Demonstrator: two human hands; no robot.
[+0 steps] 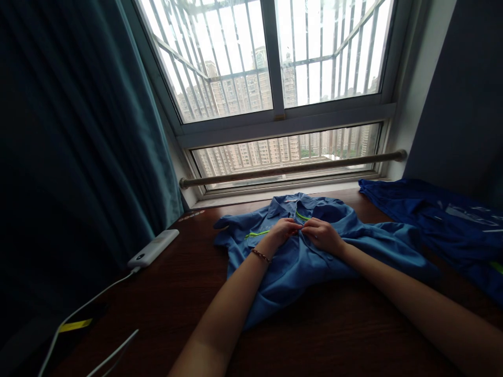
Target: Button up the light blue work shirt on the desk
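Note:
A blue collared shirt [275, 293] with bright green trim lies spread on the dark wooden table, its collar toward the window. My left hand [283, 231], with a braided bracelet at the wrist, pinches the front opening just below the collar. Right beside it, my right hand [320, 234] pinches the same edge, and the fingertips of both hands nearly meet. Whether a button sits between the fingers is too small to tell. The sleeves stretch out to the left and right.
Darker blue clothing [428, 214] lies at the right. On the left, a white power bank [154, 248] with a white cable [92, 301] rests near the curtain [157, 157]. A horizontal rail [294, 170] crosses the window behind the table [188, 293].

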